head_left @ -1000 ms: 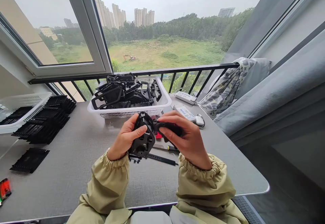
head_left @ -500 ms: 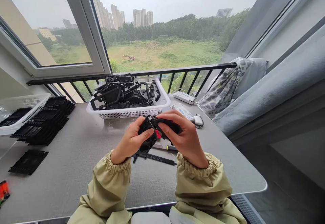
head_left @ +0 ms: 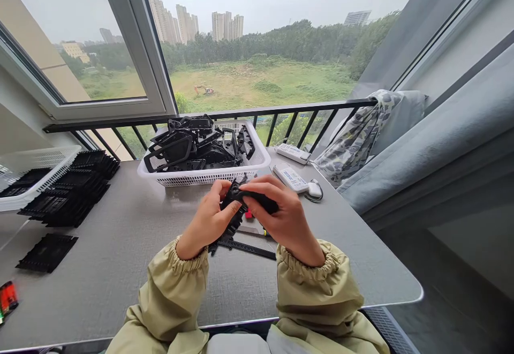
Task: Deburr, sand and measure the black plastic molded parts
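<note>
Above the middle of the table, my left hand (head_left: 208,216) is closed on a black plastic part (head_left: 233,224) with a ribbed, jagged edge, tilted downward. My right hand (head_left: 283,216) is closed around a black-handled tool (head_left: 263,202), its end against the upper part of the plastic piece. Fingers hide most of this tool, so its exact kind is unclear. Below the hands lies a black caliper (head_left: 251,248). Something red (head_left: 249,214) and a small yellow-ended item (head_left: 265,233) show partly behind my right hand.
A white basket (head_left: 204,177) heaped with black plastic parts stands at the back. To the left are stacked black panels (head_left: 74,190), a single panel (head_left: 47,252), another white basket (head_left: 60,157) and red-orange items (head_left: 8,296). White adapters (head_left: 291,178) with cables lie back right.
The black plastic part has turned in my left hand, and its ribbed edge now shows. My right hand has shifted slightly left with the tool, covering more of the yellow-ended item.
</note>
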A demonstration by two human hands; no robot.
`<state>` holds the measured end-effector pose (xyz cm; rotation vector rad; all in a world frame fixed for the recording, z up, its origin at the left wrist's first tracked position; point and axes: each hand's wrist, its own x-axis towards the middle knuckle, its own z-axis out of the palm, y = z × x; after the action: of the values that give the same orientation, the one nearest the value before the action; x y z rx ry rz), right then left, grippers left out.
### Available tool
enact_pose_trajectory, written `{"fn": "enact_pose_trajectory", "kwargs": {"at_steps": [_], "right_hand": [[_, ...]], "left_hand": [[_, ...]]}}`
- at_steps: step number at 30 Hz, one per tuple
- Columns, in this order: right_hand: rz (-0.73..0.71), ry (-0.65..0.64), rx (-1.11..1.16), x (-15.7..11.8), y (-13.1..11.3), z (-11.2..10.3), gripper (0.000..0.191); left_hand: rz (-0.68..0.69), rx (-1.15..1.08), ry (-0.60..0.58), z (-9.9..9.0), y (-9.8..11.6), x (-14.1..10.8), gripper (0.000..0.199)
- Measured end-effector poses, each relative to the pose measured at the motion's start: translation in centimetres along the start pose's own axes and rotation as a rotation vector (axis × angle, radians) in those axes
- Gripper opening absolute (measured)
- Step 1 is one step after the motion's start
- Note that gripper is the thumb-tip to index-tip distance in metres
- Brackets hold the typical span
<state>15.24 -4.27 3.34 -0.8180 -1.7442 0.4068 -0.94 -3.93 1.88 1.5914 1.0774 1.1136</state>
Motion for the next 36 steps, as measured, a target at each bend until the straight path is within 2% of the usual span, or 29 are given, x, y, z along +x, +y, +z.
{"fn": "enact_pose_trajectory", "kwargs": {"at_steps": [3, 7, 9, 14, 17, 19, 20, 23, 25, 29, 31, 36], "right_hand": [[-0.004, -0.061, -0.02, 0.1, 0.3, 0.5, 0.018], [0.01, 0.012, -0.059, 0.3, 0.7, 0.6, 0.019], [-0.011, 0.026, -0.071, 0.2, 0.6, 0.5, 0.019], [-0.044, -0.034, -0.127, 0.1, 1.0, 0.4, 0.022], [0.022, 0.114, -0.25, 0.2, 1.5, -0.1, 0.02], [0.038, 0.173, -0.254, 0.3, 1.5, -0.3, 0.019], [0.024, 0.158, -0.217, 0.3, 1.4, -0.3, 0.018], [-0.054, -0.003, -0.088, 0.1, 0.9, 0.1, 0.021], [-0.054, -0.033, -0.098, 0.1, 1.0, 0.4, 0.023], [0.058, 0.184, -0.197, 0.3, 1.5, 0.1, 0.021], [0.055, 0.221, -0.147, 0.3, 1.5, 0.0, 0.019], [-0.022, 0.024, -0.06, 0.2, 1.0, 0.9, 0.024]], "left_hand": [[0.007, -0.011, -0.029, 0.1, -0.2, 0.1, 0.031], [0.043, -0.046, 0.005, 0.5, -0.1, 0.2, 0.05], [0.067, -0.027, 0.04, 0.7, -0.1, 0.2, 0.053], [0.099, 0.059, 0.095, 0.7, -0.1, 0.1, 0.055], [0.107, 0.079, 0.124, 0.4, -0.2, 0.0, 0.056], [0.113, 0.078, 0.142, 0.2, -0.3, 0.0, 0.057], [0.114, 0.074, 0.144, 0.2, -0.3, 0.0, 0.057], [0.101, 0.034, 0.125, 0.1, -0.3, -0.1, 0.057], [0.084, 0.013, 0.131, 0.0, -0.2, -0.2, 0.056], [0.064, -0.01, 0.158, -0.1, -0.1, -0.3, 0.057], [0.065, -0.037, 0.144, -0.1, -0.3, -0.3, 0.057], [0.075, -0.119, 0.149, 0.1, -0.7, 0.0, 0.056]]}}
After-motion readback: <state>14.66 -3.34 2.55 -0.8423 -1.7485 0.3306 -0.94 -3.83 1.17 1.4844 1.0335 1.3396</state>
